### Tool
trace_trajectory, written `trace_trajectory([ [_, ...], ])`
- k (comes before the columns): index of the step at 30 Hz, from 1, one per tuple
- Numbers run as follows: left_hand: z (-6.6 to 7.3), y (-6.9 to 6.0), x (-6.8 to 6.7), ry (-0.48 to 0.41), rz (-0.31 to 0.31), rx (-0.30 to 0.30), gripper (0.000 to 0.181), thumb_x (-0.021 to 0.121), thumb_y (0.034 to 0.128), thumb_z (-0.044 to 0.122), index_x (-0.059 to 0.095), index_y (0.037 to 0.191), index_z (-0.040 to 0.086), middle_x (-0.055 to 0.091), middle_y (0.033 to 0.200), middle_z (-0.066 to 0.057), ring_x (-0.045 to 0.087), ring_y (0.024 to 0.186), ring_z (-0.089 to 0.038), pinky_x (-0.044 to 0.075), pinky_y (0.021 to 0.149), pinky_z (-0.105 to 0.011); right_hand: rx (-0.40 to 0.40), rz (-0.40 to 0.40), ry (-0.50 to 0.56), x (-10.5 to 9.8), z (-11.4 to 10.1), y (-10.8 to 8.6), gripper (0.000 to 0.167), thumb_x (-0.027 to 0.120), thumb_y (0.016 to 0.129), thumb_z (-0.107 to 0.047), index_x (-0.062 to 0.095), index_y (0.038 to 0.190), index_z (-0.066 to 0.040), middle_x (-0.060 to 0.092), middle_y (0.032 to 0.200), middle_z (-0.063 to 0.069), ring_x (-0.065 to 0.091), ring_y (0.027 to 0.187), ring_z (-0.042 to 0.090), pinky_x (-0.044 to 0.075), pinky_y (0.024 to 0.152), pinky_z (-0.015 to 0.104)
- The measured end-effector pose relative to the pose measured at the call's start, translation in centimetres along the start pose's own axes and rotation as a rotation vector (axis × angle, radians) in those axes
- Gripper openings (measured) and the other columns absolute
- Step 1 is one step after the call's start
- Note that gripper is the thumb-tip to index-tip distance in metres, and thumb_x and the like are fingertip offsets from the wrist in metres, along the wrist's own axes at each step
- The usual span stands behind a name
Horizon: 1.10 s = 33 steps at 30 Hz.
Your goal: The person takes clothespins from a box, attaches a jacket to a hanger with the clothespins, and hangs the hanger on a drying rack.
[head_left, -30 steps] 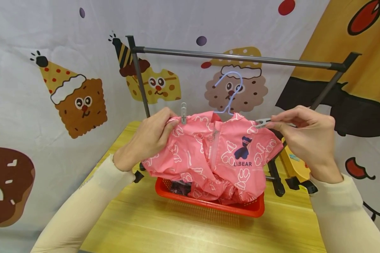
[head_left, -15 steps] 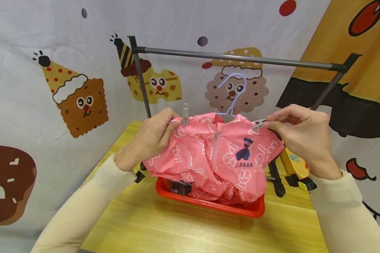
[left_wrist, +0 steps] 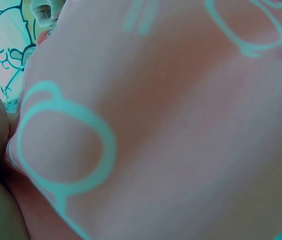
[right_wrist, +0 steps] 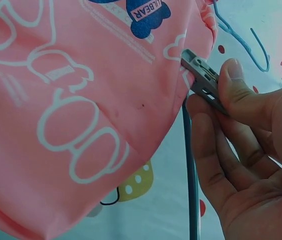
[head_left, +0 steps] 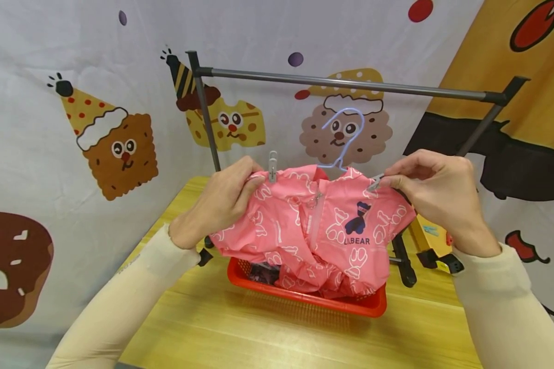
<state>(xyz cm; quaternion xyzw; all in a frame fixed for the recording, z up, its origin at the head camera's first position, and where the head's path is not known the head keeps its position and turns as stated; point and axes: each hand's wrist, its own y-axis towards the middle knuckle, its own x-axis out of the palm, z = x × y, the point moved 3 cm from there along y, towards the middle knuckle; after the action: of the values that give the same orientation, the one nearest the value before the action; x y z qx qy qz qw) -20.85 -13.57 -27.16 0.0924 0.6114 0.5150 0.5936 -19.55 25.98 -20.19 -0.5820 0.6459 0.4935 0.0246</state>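
Note:
A pink child's jacket [head_left: 281, 225] with white outlines and a dark bear print hangs on a light blue hanger [head_left: 346, 143], whose hook sticks up from the collar. My left hand [head_left: 219, 200] grips the jacket's shoulder at the left. Beside its fingers a grey clothespin [head_left: 272, 166] stands upright, clipped on that shoulder. At the other shoulder my right hand [head_left: 438, 195] pinches a second grey clothespin [right_wrist: 201, 75] between thumb and fingers, its jaws at the fabric's edge. Jacket fabric [left_wrist: 156, 125] fills most of the left wrist view, hiding the fingertips there.
Under the jacket a red basket [head_left: 304, 299] with dark cloth inside stands on the yellow wooden table [head_left: 212, 328]. A grey metal clothes rack [head_left: 341, 82] rises behind. At the right is a yellow container [head_left: 431, 238] with clothespins. A printed curtain [head_left: 120, 66] hangs at the back.
The hanger hook has shifted slightly right and down. My right hand and its clothespin have moved a little left, further onto the shoulder. The left hand keeps its grip.

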Motion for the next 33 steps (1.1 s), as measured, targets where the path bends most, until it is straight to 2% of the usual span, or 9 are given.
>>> trace_trajectory([
  [8, 0.13, -0.05, 0.03, -0.004, 0.015, 0.018, 0.007, 0.064, 0.1195, 0.01, 0.067, 0.117, 0.003, 0.061, 0.096, -0.007, 0.052, 0.079, -0.016, 0.048, 0.067, -0.03, 0.055, -0.06, -0.06, -0.19, -0.03, 0.26, 0.019, 0.099, 0.093, -0.005, 0.091, 0.11, -0.011, 0.076, 0.091, -0.036, 0.076, 0.078, -0.008, 0.059, 0.07, 0.008],
  [12, 0.17, -0.1, 0.06, -0.009, 0.014, 0.02, 0.013, 0.061, 0.1216, 0.014, 0.067, 0.117, 0.003, 0.061, 0.096, -0.007, 0.052, 0.079, -0.016, 0.048, 0.067, -0.03, 0.063, -0.086, -0.086, -0.23, -0.05, 0.33, 0.019, 0.1, 0.093, -0.007, 0.091, 0.11, -0.012, 0.088, 0.097, -0.01, 0.077, 0.078, -0.005, 0.059, 0.069, 0.009],
  [15, 0.17, -0.1, 0.07, -0.01, 0.014, 0.023, 0.014, 0.062, 0.1215, 0.014, 0.067, 0.117, 0.002, 0.061, 0.097, -0.007, 0.052, 0.08, -0.016, 0.048, 0.067, -0.029, 0.059, -0.096, -0.098, -0.26, -0.16, 0.44, 0.019, 0.101, 0.092, -0.008, 0.091, 0.109, -0.012, 0.089, 0.101, 0.01, 0.076, 0.077, -0.006, 0.059, 0.067, 0.01],
  [19, 0.2, -0.02, 0.1, -0.011, 0.025, 0.038, 0.014, 0.062, 0.1213, 0.014, 0.066, 0.116, 0.002, 0.061, 0.096, -0.007, 0.052, 0.079, -0.016, 0.048, 0.067, -0.029, 0.073, -0.112, -0.105, -0.4, -0.32, 0.64, 0.019, 0.102, 0.092, -0.01, 0.092, 0.108, -0.013, 0.089, 0.096, 0.008, 0.076, 0.075, -0.005, 0.059, 0.063, 0.013],
  [26, 0.13, 0.15, 0.15, -0.013, 0.046, 0.056, 0.005, 0.066, 0.1181, 0.008, 0.066, 0.116, 0.003, 0.061, 0.096, -0.008, 0.052, 0.08, -0.017, 0.048, 0.067, -0.03, 0.124, -0.15, -0.116, -0.68, -0.51, 0.79, 0.019, 0.101, 0.093, -0.015, 0.092, 0.109, -0.015, 0.089, 0.095, 0.002, 0.077, 0.076, 0.005, 0.061, 0.062, 0.018],
  [33, 0.02, 0.07, 0.09, -0.021, 0.053, 0.054, 0.005, 0.065, 0.1186, 0.008, 0.067, 0.117, 0.003, 0.061, 0.096, -0.008, 0.052, 0.08, -0.017, 0.048, 0.067, -0.03, 0.139, -0.165, -0.117, -0.75, -0.54, 0.9, 0.02, 0.102, 0.094, -0.016, 0.091, 0.11, -0.013, 0.089, 0.095, 0.003, 0.075, 0.076, 0.004, 0.06, 0.062, 0.018],
])
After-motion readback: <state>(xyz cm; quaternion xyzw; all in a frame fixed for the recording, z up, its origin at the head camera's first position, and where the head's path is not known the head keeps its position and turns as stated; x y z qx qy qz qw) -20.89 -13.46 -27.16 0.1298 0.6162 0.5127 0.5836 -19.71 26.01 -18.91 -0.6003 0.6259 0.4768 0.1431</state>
